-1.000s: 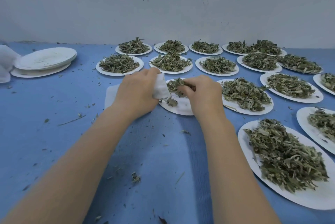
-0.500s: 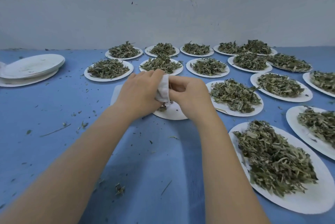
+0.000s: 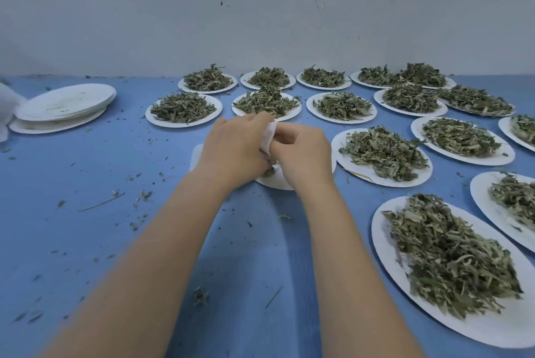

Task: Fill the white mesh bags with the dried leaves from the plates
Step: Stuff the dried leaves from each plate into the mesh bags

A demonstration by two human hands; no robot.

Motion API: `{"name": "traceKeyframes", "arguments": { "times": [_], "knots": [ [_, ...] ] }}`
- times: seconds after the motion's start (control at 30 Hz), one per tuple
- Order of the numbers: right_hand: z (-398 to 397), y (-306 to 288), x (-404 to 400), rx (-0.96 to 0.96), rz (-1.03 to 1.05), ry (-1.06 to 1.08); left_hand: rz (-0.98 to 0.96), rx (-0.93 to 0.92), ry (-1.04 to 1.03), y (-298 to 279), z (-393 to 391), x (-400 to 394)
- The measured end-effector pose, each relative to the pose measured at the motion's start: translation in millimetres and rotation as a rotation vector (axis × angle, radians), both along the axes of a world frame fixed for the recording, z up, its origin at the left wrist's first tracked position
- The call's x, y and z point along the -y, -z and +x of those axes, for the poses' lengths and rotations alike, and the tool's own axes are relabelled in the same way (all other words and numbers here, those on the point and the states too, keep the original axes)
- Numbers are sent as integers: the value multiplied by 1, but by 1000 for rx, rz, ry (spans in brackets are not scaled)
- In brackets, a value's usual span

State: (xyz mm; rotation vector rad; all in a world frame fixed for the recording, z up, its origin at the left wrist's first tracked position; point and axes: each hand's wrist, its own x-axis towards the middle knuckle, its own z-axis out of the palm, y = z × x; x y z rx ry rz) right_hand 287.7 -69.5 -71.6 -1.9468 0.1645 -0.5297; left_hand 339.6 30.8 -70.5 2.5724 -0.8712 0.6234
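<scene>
Both hands meet over a plate [image 3: 278, 182]. Left hand [image 3: 234, 152] and right hand [image 3: 304, 155] have fingers clamped on a white bag [image 3: 267, 137].

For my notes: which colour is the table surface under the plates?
Blue, flecked with leaf crumbs; the table surface shows best in the head view.

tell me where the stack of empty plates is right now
In the head view, the stack of empty plates sits far left on the blue table, left of the leaf-filled plates.

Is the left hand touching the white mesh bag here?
Touching. The head view shows the left hand gripping the white mesh bag, its fingers curled over the fabric, with the right hand against the bag's other side.
</scene>
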Motion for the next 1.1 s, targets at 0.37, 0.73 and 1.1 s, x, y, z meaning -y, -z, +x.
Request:
{"name": "traceKeyframes", "arguments": {
  "times": [0.37, 0.73, 1.1],
  "knots": [
    [8, 20, 1, -221, -509, -19, -170, -113, -273, -4, 7, -21],
    [5, 17, 5, -218, -559, 60, -257, -226, -253, -5, 0, -22],
    [10, 26, -16, -222, -678, -88, -340, -228, -247, -11, 3, -26]
  ]
}}
